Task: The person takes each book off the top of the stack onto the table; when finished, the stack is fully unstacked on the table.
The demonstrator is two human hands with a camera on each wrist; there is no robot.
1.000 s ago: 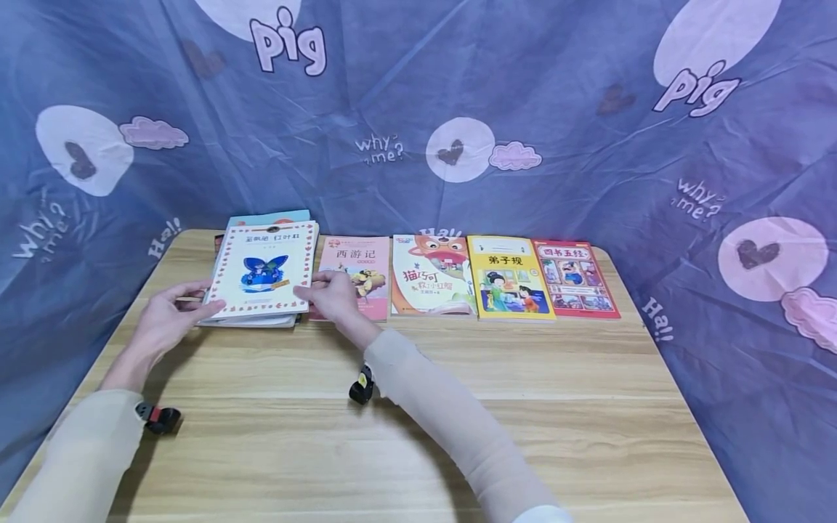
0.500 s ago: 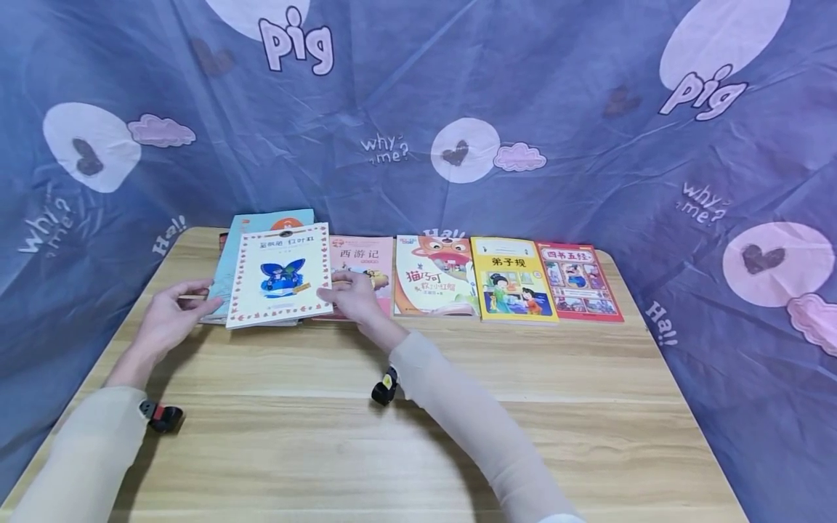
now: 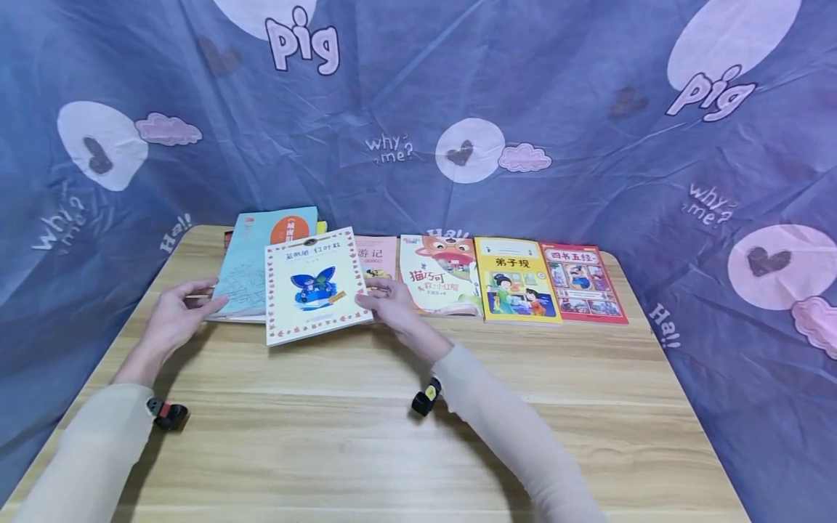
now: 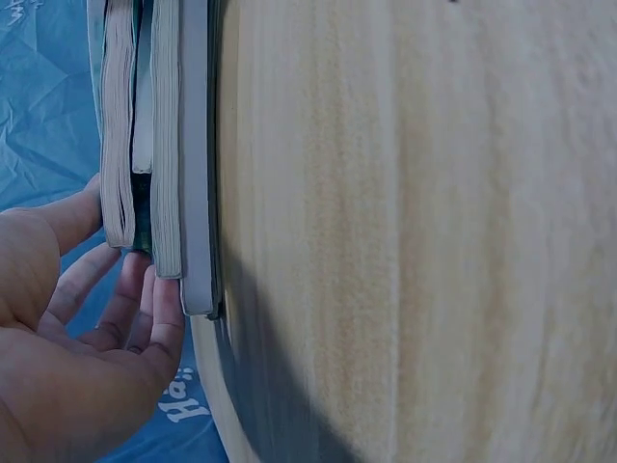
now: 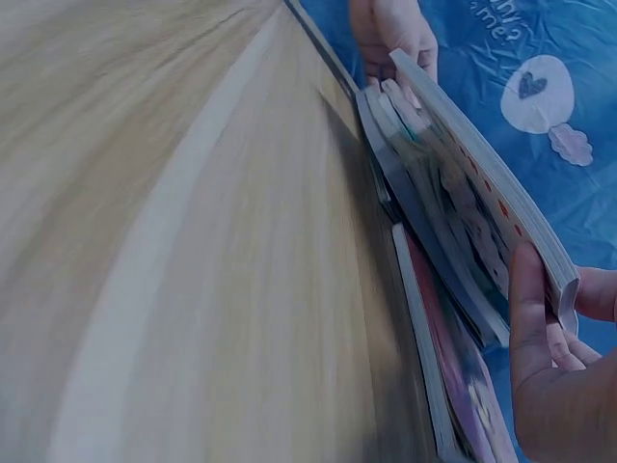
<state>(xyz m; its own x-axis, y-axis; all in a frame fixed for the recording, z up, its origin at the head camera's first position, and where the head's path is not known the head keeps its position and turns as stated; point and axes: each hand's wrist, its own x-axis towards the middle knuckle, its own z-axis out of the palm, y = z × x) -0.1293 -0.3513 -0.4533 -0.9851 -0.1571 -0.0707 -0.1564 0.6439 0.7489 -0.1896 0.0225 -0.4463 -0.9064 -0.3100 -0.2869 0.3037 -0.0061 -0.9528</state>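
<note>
My right hand (image 3: 391, 299) pinches the right edge of a white book (image 3: 314, 287) with a leaf border and a blue butterfly picture. It is raised and tilted, overlapping a stack in the head view. In the right wrist view the book (image 5: 492, 159) slants above the stacked books (image 5: 434, 207), thumb on one side and fingers on the other. My left hand (image 3: 178, 316) holds the stack's left edge, thumb on the cover of the light-blue top book (image 3: 245, 269). In the left wrist view its fingers (image 4: 123, 304) bend against the edges of the stacked books (image 4: 166, 145).
A row runs right from the stack along the table's back: a pink book (image 3: 382, 254), a white book with a red cartoon animal (image 3: 441, 283), a yellow book (image 3: 516, 280) and a red book (image 3: 582, 283). A blue printed cloth (image 3: 418, 87) hangs behind the wooden table (image 3: 366, 428).
My right hand has drawn the white butterfly book off the stack, rightward and toward me, turning it slightly. The light-blue cover beneath is uncovered. My left hand stays at the stack's left edge.
</note>
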